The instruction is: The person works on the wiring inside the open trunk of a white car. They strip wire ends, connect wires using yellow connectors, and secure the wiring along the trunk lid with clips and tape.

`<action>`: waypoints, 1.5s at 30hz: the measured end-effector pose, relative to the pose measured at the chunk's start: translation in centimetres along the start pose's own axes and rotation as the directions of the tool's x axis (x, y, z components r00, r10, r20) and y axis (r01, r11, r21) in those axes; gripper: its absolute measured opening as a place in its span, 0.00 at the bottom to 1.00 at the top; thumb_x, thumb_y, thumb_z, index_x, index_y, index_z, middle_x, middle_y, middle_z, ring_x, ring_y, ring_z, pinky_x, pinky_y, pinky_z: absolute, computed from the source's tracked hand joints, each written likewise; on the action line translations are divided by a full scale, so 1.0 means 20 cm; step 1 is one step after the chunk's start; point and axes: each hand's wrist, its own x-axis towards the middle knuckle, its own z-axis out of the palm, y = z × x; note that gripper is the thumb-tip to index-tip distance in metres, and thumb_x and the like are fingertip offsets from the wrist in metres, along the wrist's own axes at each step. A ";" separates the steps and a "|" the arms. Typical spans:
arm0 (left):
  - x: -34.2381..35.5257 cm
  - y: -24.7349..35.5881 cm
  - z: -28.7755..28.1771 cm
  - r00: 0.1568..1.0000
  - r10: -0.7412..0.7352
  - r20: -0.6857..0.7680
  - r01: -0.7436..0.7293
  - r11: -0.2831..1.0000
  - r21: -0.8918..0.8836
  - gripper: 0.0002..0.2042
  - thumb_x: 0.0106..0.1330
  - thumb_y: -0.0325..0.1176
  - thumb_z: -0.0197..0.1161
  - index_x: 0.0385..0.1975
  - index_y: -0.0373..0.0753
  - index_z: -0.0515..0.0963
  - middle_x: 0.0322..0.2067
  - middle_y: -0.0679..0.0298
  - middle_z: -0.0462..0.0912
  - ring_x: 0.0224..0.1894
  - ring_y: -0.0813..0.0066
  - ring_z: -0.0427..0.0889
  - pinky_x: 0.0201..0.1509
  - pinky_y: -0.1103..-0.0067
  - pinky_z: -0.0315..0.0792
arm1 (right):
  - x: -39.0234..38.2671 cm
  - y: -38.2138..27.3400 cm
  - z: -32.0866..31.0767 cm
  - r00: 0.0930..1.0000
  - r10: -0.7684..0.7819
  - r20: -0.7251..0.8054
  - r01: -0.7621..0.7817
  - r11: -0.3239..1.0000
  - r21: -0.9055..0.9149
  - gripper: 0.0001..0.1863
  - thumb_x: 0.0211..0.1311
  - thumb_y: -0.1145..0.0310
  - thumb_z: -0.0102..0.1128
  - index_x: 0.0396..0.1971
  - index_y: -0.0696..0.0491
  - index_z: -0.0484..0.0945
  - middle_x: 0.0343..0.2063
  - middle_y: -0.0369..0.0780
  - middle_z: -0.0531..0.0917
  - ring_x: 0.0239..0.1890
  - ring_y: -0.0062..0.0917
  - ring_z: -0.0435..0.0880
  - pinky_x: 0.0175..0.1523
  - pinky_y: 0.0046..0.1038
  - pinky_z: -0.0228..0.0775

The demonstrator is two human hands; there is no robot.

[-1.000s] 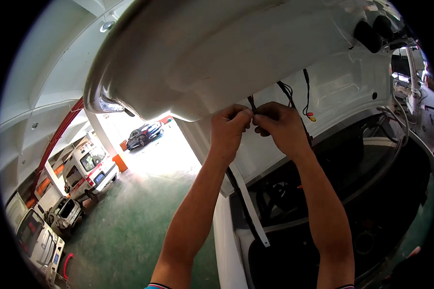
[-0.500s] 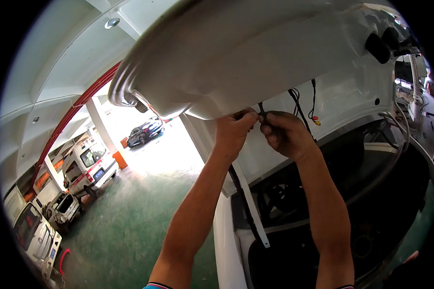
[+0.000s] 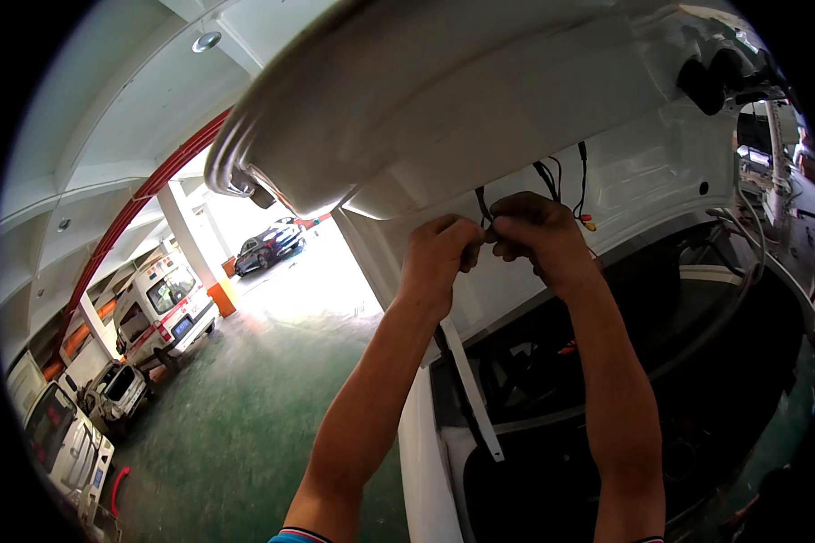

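Observation:
Both my hands are raised under a white raised panel [image 3: 444, 90] of a vehicle, pinching a short black cable [image 3: 483, 205] that hangs from its lower edge. My left hand [image 3: 435, 258] grips it from the left, fingertips close to my right hand [image 3: 543, 244], whose fingers are curled around it from the right. The exact spot held is hidden by fingers. Beside them hang more black cables [image 3: 557, 176], one ending in red and yellow plugs [image 3: 589, 224]. Below is a white strut [image 3: 475, 407] with a black one alongside, over a dark opening [image 3: 715, 362] in the vehicle.
At the left, a white van [image 3: 163, 308], damaged white vehicles [image 3: 63, 434] and a red curved part [image 3: 119, 493] stand on a green floor [image 3: 244, 425]. A dark car [image 3: 263, 249] is outside by a pillar [image 3: 190, 244]. Hoses and equipment [image 3: 770, 145] are at far right.
Over the last second my hands have shifted slightly while staying on the cable. Since half a second ago my right hand has lifted a little and my left fingers have dropped slightly.

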 end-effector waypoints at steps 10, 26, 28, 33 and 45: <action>-0.06 -0.02 0.00 0.995 0.070 0.066 -0.078 0.988 0.131 0.07 0.60 0.30 0.58 0.23 0.35 0.77 0.20 0.65 0.73 0.23 0.77 0.70 0.29 0.80 0.63 | 0.01 0.05 0.03 0.983 -0.180 -0.042 0.169 0.968 -0.184 0.14 0.59 0.71 0.65 0.44 0.61 0.79 0.32 0.42 0.85 0.32 0.20 0.83 0.38 0.23 0.76; -0.63 -0.39 -0.31 0.709 -0.268 0.652 -0.193 0.816 0.545 0.10 0.67 0.38 0.61 0.39 0.37 0.78 0.32 0.62 0.80 0.36 0.70 0.80 0.44 0.72 0.75 | -0.01 0.07 -0.02 0.999 0.051 0.010 -0.052 0.969 0.242 0.15 0.62 0.70 0.64 0.47 0.58 0.77 0.32 0.42 0.84 0.30 0.24 0.82 0.36 0.26 0.74; -0.74 -0.38 -0.39 0.647 -0.443 0.620 -0.306 0.594 0.744 0.10 0.61 0.31 0.61 0.40 0.38 0.79 0.36 0.60 0.82 0.41 0.62 0.82 0.46 0.68 0.76 | 0.00 0.07 0.00 0.999 0.052 0.012 -0.053 0.968 0.245 0.15 0.62 0.70 0.64 0.47 0.58 0.78 0.32 0.42 0.84 0.30 0.25 0.82 0.36 0.26 0.74; -0.74 -0.51 -0.70 0.591 -0.455 0.666 -0.413 0.539 0.734 0.09 0.59 0.26 0.58 0.38 0.38 0.81 0.38 0.59 0.84 0.42 0.57 0.82 0.49 0.67 0.75 | -0.01 0.06 0.03 0.998 0.055 -0.042 -0.045 0.976 0.215 0.15 0.63 0.71 0.63 0.48 0.58 0.79 0.32 0.41 0.84 0.29 0.24 0.82 0.35 0.26 0.74; -0.95 -0.77 -1.08 0.818 -0.492 0.299 -0.143 0.330 0.933 0.09 0.64 0.34 0.61 0.37 0.37 0.82 0.30 0.55 0.86 0.37 0.54 0.85 0.44 0.64 0.76 | -0.03 0.02 -0.03 0.993 0.103 0.058 -0.113 0.971 0.211 0.16 0.67 0.71 0.57 0.51 0.60 0.77 0.34 0.42 0.83 0.30 0.23 0.83 0.34 0.24 0.76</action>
